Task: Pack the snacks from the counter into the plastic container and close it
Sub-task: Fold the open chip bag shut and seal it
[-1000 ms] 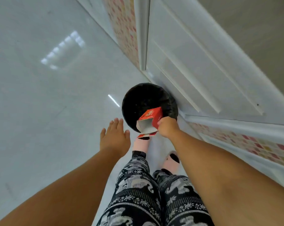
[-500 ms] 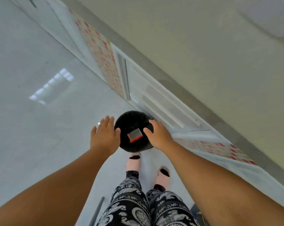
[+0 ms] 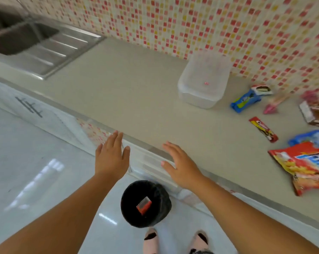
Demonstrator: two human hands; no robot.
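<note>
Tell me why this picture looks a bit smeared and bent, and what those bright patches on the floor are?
In the head view, the mosaic wall and the snacks at the right look smeared, probably motion blur; the wide-angle lens bows the counter edge; the bright patches are light glaring off the glossy floor; both hands look fairly sharp.

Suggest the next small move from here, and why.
Probably reach the right hand across to the clear plastic container and take off its lid. Both hands are empty with straight fingers, the left hand included; the container looks closed, and the snacks, like the red chip bag, still lie on the counter.
</note>
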